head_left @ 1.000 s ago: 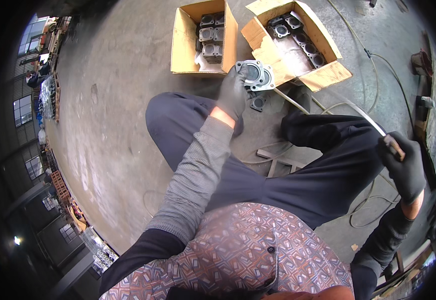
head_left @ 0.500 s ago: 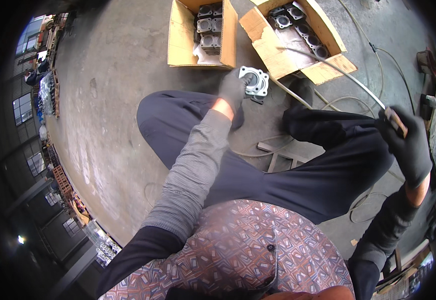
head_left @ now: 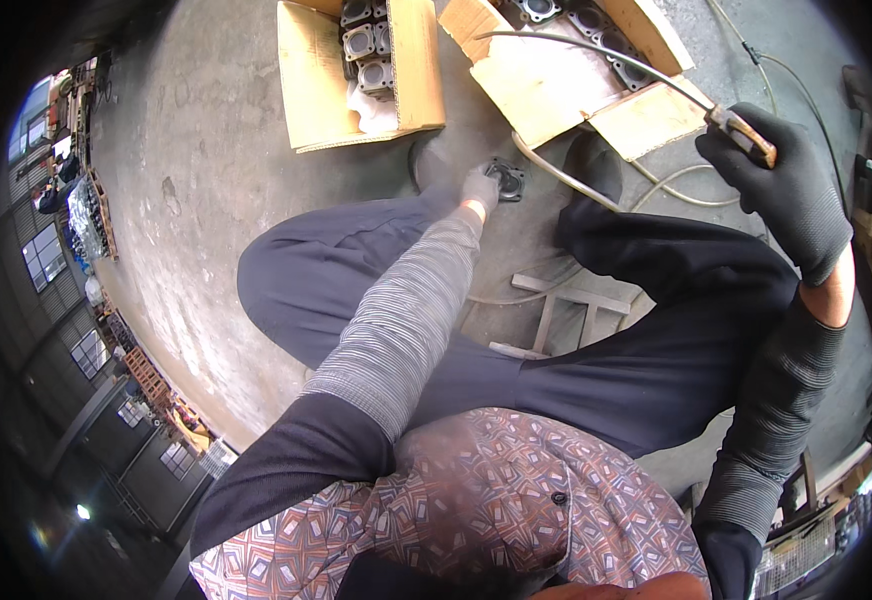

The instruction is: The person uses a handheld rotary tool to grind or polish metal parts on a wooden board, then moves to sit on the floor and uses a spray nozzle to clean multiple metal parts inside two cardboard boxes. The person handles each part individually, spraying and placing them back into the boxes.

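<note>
A seated person's gloved left hand (head_left: 480, 186) presses a square metal flange (head_left: 509, 181) to the floor just before the boxes (head_left: 418, 70), steadying it, while the right hand (head_left: 782, 185) stays clenched around a long hooked rod (head_left: 596, 52), lifted clear.

Left hand (head_left: 480, 187) grips square metal part (head_left: 509, 181) on floor; right hand (head_left: 784, 185) holds wooden-handled rod (head_left: 596, 58).

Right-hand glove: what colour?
Black. The right hand wears a dark knit glove, gripping a brown-handled tool; clearest in the head view.
</note>
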Demonstrator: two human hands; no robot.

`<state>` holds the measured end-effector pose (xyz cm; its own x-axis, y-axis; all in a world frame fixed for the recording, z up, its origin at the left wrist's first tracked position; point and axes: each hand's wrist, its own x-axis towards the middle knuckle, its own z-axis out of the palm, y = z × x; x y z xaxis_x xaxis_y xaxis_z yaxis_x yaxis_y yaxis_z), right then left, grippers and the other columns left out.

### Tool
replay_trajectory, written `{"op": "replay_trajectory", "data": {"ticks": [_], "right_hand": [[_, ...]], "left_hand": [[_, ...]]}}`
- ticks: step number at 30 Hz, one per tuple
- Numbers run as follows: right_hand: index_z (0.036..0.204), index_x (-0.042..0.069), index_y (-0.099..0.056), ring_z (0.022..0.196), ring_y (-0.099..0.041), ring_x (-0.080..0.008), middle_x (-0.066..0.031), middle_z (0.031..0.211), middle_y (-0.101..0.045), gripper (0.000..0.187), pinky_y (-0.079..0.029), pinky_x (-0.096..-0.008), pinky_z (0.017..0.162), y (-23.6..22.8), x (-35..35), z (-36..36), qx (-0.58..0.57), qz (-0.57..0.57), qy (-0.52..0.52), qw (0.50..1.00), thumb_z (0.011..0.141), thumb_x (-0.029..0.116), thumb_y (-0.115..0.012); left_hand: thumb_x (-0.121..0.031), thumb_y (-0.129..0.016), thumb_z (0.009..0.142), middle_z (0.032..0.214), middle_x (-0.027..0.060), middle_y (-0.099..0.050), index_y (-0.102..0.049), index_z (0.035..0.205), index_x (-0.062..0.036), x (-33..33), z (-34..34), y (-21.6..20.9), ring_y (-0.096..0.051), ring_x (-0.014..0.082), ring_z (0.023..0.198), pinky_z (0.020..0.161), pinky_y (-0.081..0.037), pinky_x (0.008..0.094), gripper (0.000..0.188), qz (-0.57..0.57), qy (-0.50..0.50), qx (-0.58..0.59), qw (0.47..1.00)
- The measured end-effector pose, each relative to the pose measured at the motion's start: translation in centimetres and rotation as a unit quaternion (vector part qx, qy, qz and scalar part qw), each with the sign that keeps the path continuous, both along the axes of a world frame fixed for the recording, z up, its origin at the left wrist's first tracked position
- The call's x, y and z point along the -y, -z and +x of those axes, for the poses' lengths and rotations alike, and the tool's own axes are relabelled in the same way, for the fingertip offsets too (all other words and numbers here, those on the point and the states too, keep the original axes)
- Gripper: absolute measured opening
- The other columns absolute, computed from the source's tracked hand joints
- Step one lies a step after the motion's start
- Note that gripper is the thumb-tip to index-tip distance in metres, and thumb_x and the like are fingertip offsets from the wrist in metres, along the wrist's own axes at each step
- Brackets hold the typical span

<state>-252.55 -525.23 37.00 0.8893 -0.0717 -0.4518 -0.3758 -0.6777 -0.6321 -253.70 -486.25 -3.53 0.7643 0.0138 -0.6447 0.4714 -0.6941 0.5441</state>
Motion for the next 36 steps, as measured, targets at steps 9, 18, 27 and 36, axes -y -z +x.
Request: {"op": "replay_trajectory", "data": {"ticks": [9, 18, 27, 36], "right_hand": [[0.114, 0.002, -0.076, 0.061, -0.058, -0.0074, -0.0011, 0.074, -0.065, 0.030, -0.046, -0.0243, 0.054, -0.1, 0.5, 0.1, -0.046, 0.020, -0.036, 0.998, 0.097, 0.027, -0.077], [0.103, 0.000, -0.075, 0.065, -0.056, -0.0052, -0.0001, 0.074, -0.063, 0.022, -0.043, -0.0249, 0.056, -4.7, -0.7, -1.3, -0.078, 0.054, 0.086, 0.992, 0.096, 0.021, -0.075], [0.098, -0.005, -0.069, 0.069, -0.055, -0.0092, -0.0080, 0.072, -0.060, 0.019, -0.048, -0.0320, 0.066, -1.1, 0.8, -2.0, -0.051, 0.085, -0.074, 0.992, 0.090, 0.011, -0.077], [0.105, 0.000, -0.070, 0.060, -0.052, -0.0054, 0.0011, 0.073, -0.059, 0.016, -0.042, -0.0257, 0.055, 1.2, 1.8, -0.5, 0.033, 0.074, 0.072, 0.994, 0.097, 0.012, -0.075]], "left_hand": [[-0.015, -0.058, 0.107, 0.120, 0.0174, -0.073, -0.063, 0.133, 0.0032, -0.7, 5.3, -12.5, -0.073, 0.0317, 0.113, 0.091, -0.063, 0.0437, 0.032, -0.185, -0.197, -0.076, 0.960], [-0.019, -0.045, 0.110, 0.136, 0.0196, -0.065, -0.053, 0.142, 0.0002, 0.7, 7.2, -26.0, -0.070, 0.0380, 0.116, 0.096, -0.062, 0.0608, 0.038, -0.502, -0.377, -0.080, 0.774], [-0.004, -0.043, 0.106, 0.136, 0.0180, -0.063, -0.050, 0.144, 0.0003, -1.3, 7.3, -27.1, -0.067, 0.0340, 0.122, 0.100, -0.061, 0.0561, 0.039, -0.474, -0.362, 0.018, 0.802], [-0.010, -0.062, 0.107, 0.133, 0.0193, -0.066, -0.045, 0.147, 0.0101, -6.7, 14.8, -34.5, -0.073, 0.0273, 0.113, 0.089, -0.068, 0.0355, 0.048, -0.223, -0.025, 0.098, 0.969]]}}
